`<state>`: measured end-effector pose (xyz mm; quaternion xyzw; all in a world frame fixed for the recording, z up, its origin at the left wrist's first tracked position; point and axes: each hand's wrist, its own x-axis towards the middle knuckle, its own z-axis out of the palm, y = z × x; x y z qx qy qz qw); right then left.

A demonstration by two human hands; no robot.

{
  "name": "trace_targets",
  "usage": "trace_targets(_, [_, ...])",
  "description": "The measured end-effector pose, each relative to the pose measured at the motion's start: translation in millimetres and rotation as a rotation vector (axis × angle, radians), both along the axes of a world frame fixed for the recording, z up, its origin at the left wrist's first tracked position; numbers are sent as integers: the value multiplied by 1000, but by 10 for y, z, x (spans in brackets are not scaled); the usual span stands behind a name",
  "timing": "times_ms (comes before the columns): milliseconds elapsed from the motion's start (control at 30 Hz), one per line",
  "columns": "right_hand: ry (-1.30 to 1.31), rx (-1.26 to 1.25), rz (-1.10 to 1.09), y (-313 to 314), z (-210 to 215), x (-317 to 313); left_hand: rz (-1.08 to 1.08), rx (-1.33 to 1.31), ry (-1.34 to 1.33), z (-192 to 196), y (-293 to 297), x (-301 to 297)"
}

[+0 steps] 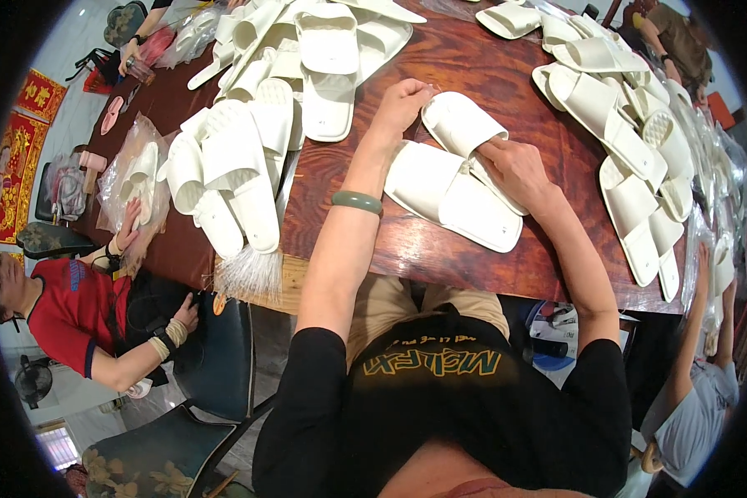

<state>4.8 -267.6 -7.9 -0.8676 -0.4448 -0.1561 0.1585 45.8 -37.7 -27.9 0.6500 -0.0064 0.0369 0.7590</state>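
Note:
In front of me, two white slippers lie side by side on the wooden table. The farther slipper (465,120) is partly overlapped by the nearer slipper (448,199), which rests flat with its toe to the left. My left hand (403,108), a green bangle on its wrist, has its fingers closed at the farther slipper's toe edge; anything thin between the fingertips is too small to make out. With its fingers reaching under the strap at the foot opening, my right hand (519,170) grips the same slipper.
White slippers are heaped at left (236,158) and right (639,141). A bundle of thin clear strands (251,276) hangs at the table's near edge (407,280). Co-workers sit left (79,303) and right (697,415), handling slippers in clear plastic. An empty chair (153,448) stands at lower left.

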Motion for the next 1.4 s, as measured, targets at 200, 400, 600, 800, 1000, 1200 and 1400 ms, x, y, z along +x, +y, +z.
trace_targets(200, [31, -5, 17, -12, 37, -14, -129, -95, -20, 78, -81, -15])
trace_targets(400, [-5, 15, 33, 0, 25, -14, -161, -1, -23, 126, -123, -52])
trace_targets(600, [18, -3, 54, -16, 94, -37, -156, -11, -35, 214, -174, -124])
trace_targets(800, [280, 550, -68, 31, 410, -47, -140, -87, -224, 267, -75, -191])
trace_targets(1000, [1006, 974, -13, 540, 307, 502, -232, -111, -256, 324, -170, -220])
trace_targets(1200, [1120, 1369, 65, 662, 120, 495, -186, -17, -258, 249, -165, -216])
trace_targets(1400, [1179, 1287, 180, 520, 76, 493, -216, -141, -100, 322, -164, -245])
